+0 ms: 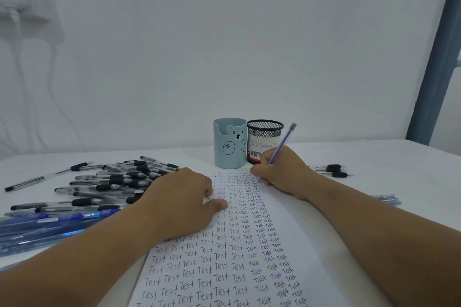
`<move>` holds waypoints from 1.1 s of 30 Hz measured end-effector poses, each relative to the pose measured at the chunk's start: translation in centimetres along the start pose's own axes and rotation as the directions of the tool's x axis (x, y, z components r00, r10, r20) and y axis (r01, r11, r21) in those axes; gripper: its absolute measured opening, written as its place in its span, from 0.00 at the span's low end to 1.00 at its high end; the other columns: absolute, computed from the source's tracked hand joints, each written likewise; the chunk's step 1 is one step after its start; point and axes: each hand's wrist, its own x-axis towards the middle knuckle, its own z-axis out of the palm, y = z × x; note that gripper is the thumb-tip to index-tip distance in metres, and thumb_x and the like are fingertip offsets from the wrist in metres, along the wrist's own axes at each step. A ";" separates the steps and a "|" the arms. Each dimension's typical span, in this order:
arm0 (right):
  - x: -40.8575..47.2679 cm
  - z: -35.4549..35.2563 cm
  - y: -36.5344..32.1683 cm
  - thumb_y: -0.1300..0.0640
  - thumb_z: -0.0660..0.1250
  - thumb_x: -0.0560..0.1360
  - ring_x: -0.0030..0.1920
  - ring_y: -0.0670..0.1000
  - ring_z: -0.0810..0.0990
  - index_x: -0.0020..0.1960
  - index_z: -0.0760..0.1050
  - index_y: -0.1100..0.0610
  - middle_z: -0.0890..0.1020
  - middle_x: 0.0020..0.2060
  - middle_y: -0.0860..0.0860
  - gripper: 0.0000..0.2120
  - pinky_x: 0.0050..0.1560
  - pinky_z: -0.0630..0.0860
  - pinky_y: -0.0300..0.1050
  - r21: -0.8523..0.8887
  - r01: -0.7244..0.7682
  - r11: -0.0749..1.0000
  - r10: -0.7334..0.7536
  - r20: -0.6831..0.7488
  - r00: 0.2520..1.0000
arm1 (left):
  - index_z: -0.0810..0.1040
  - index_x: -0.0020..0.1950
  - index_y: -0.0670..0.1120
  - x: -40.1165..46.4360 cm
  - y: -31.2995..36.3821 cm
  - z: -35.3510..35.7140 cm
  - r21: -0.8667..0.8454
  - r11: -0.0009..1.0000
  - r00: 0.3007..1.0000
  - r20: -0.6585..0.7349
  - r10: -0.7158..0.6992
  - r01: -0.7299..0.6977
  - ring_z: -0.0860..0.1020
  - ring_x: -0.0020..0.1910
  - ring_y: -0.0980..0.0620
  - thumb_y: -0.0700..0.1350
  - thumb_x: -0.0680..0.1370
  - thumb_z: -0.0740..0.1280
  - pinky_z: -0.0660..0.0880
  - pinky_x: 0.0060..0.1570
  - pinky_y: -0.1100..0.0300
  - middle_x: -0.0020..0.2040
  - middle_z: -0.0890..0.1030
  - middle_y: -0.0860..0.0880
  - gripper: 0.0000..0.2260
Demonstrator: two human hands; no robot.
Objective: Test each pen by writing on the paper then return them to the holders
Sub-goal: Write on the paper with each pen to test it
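White wall (249, 32) fills the background of the head view, with a blue-grey post (439, 57) at the right edge and a pale fixture with cables (22, 2) at the upper left. A white table (399, 157) occupies the lower half.

A sheet of paper (224, 269) is laid on the table in front of the person and is covered in columns of the handwritten word "Test". The left hand (182, 202) is rested on the left part of the paper, fingers curled loosely under, nothing held; the thumb is laid flat on the sheet.

The right hand (282, 172) is closed round a blue pen (283, 143) in a writing grip. The pen is tilted up and to the right, its cap end seen against the wall; the tip is hidden behind the fingers at the upper right of the written area.

Two holders are stood side by side just beyond the top of the paper: a light blue cup with a bear face (229, 143) and, touching it on the right, a black mesh cup (264, 137) bearing a label.

A pile of black pens (117, 182) is spread to the left of the paper, with blue pens (50, 224) nearer the camera. A few black pens (331, 171) are laid to the right, and further blue pens (386, 199) are partly hidden beyond the right forearm.
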 end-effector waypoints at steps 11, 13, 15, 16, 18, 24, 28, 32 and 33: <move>0.4 0.1 0.2 0.60 0.71 0.69 0.29 0.48 0.70 0.28 0.70 0.55 0.75 0.24 0.50 0.13 0.32 0.68 0.41 -0.089 0.039 0.995 -0.037 0.024 0.999 | 0.80 0.58 0.56 -0.1 -0.2 0.2 -0.003 1.000 0.999 -0.033 0.023 -0.023 0.75 0.41 0.59 0.70 0.78 0.58 0.76 0.48 0.59 0.36 0.73 0.58 0.22; 0.3 0.0 0.4 0.61 0.71 0.70 0.30 0.49 0.73 0.29 0.70 0.55 0.77 0.25 0.51 0.14 0.34 0.70 0.42 -0.046 0.037 0.998 -0.036 0.021 0.999 | 0.80 0.58 0.56 -0.1 -0.3 0.2 -0.004 1.000 0.999 -0.039 0.025 -0.025 0.74 0.41 0.59 0.70 0.78 0.57 0.76 0.48 0.59 0.36 0.73 0.58 0.22; 0.3 0.0 0.5 0.61 0.71 0.71 0.29 0.48 0.75 0.30 0.70 0.56 0.78 0.26 0.52 0.14 0.35 0.71 0.42 -0.012 0.042 0.999 -0.042 0.005 0.999 | 0.80 0.59 0.56 -0.1 -0.3 0.2 -0.004 1.000 0.999 -0.038 0.024 -0.024 0.74 0.41 0.59 0.70 0.78 0.57 0.76 0.48 0.59 0.36 0.73 0.58 0.22; 0.3 0.0 0.5 0.60 0.71 0.71 0.29 0.48 0.75 0.30 0.71 0.56 0.79 0.26 0.53 0.13 0.35 0.72 0.43 -0.008 0.047 0.999 -0.047 0.004 0.999 | 0.80 0.58 0.56 -0.1 -0.3 0.2 -0.005 1.000 0.999 -0.038 0.022 -0.022 0.74 0.40 0.59 0.70 0.78 0.58 0.76 0.47 0.60 0.36 0.73 0.58 0.22; 0.4 0.1 0.6 0.60 0.71 0.71 0.29 0.47 0.76 0.31 0.73 0.57 0.81 0.27 0.54 0.11 0.36 0.74 0.44 -0.021 0.056 0.998 -0.056 0.018 0.998 | 0.80 0.58 0.56 -0.2 -0.3 0.2 -0.008 1.000 0.999 -0.039 0.017 -0.018 0.74 0.40 0.59 0.70 0.78 0.58 0.75 0.46 0.60 0.36 0.73 0.58 0.22; 0.6 0.2 0.5 0.60 0.70 0.69 0.30 0.48 0.69 0.31 0.71 0.57 0.73 0.26 0.51 0.11 0.33 0.67 0.42 -0.103 0.075 0.992 -0.074 0.008 0.997 | 0.80 0.57 0.57 -0.1 -0.3 0.3 -0.013 1.000 0.999 -0.040 0.011 -0.011 0.73 0.39 0.60 0.70 0.78 0.58 0.75 0.46 0.60 0.36 0.74 0.58 0.22; 0.6 0.1 0.7 0.61 0.70 0.69 0.29 0.49 0.70 0.29 0.69 0.56 0.74 0.26 0.53 0.13 0.33 0.68 0.43 -0.043 0.076 0.996 -0.076 0.001 0.997 | 0.80 0.57 0.57 -0.2 -0.3 0.3 -0.021 1.000 0.999 -0.037 0.006 -0.006 0.74 0.38 0.60 0.70 0.78 0.58 0.76 0.47 0.60 0.36 0.74 0.58 0.22; 0.7 0.2 0.8 0.59 0.70 0.68 0.31 0.49 0.68 0.30 0.69 0.56 0.71 0.26 0.51 0.12 0.34 0.67 0.43 -0.100 0.082 0.992 -0.081 0.019 0.997 | 0.80 0.58 0.57 -0.2 -0.3 0.3 -0.018 1.000 0.999 -0.040 0.008 -0.009 0.73 0.38 0.60 0.70 0.78 0.58 0.76 0.48 0.60 0.36 0.73 0.58 0.22; 0.7 0.2 0.8 0.59 0.70 0.69 0.31 0.49 0.67 0.30 0.68 0.55 0.70 0.26 0.50 0.13 0.34 0.66 0.42 -0.104 0.082 0.991 -0.081 0.012 0.997 | 0.80 0.58 0.57 -0.2 -0.3 0.3 -0.017 1.000 0.999 -0.044 0.011 -0.012 0.73 0.38 0.60 0.70 0.78 0.58 0.76 0.48 0.60 0.36 0.73 0.59 0.22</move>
